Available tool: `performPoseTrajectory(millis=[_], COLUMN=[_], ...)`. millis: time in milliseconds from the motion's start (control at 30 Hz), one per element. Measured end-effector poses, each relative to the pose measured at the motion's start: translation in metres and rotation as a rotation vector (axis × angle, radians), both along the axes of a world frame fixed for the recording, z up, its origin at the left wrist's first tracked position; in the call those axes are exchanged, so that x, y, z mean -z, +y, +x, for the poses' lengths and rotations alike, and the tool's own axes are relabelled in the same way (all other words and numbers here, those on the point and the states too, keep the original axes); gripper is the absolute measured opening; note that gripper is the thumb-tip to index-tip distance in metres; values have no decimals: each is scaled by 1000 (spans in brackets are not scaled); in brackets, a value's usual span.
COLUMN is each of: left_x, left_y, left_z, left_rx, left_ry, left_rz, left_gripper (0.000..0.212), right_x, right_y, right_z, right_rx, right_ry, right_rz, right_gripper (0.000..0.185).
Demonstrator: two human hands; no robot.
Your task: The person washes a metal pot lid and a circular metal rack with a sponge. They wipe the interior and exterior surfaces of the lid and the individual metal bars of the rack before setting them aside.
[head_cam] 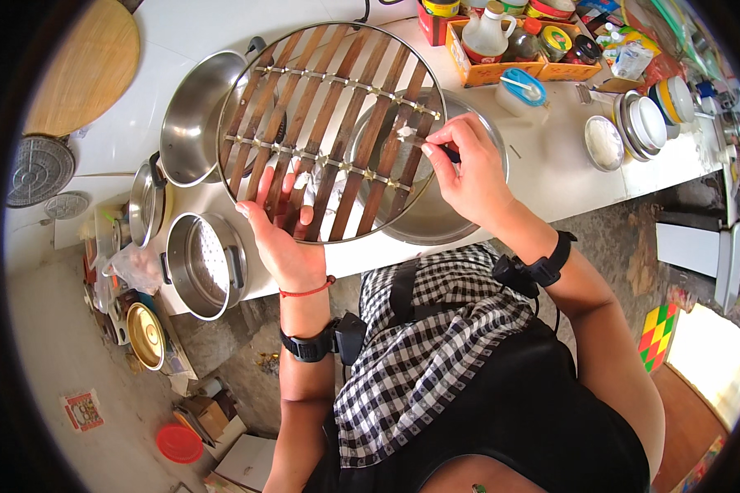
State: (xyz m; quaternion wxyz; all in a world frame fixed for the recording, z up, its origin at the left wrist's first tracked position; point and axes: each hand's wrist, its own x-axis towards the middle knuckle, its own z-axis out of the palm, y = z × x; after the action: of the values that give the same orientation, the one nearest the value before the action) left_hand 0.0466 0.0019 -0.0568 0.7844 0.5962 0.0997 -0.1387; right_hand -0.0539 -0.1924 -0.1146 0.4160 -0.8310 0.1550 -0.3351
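A round steamer rack [332, 120] of dark wooden slats in a metal ring is held up, tilted, over the counter. My left hand [287, 249] grips its lower left edge, thumb in front and fingers behind the slats. Crumpled white material [324, 191] shows through the gaps by those fingers; I cannot tell what it is. At the right side of the rack, my right hand [472, 163] pinches a small dark-handled tool [449, 153], perhaps a knife. A white bit [406, 132] shows at its tip. Behind the rack sits a wide metal basin [456, 231], partly hidden.
A steel pot [191, 117], a lid [146, 203] and a perforated steamer pot [200, 265] stand left. Boxes of condiment jars [496, 71], a blue-lidded container [521, 92], a bowl of white powder [604, 143] and stacked bowls [644, 126] are right. The counter edge [629, 188] runs before me.
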Motion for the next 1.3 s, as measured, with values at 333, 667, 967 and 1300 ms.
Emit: performPoseTrajectory(millis=[333,667,967,1300], left_x=[-7,-12,-6,-3], left_y=[-10,-13,-11,-7], left_z=[-8,-11,-2,4], left_rx=[-8,-16,-34,-29], left_ry=[-95,-169,-76,-36], left_rz=[76,115,77,19], left_gripper=[68,69,65,62], right_x=[-5,-7,-15,-18], right_y=[-5,-11,-15,-10], right_z=[9,7,-5,1], right_rx=[61,62,-137,-42], right_ry=[5,-5,-5,-14], right_rz=[33,7,-158,-20], right_gripper=[13,14,10,10])
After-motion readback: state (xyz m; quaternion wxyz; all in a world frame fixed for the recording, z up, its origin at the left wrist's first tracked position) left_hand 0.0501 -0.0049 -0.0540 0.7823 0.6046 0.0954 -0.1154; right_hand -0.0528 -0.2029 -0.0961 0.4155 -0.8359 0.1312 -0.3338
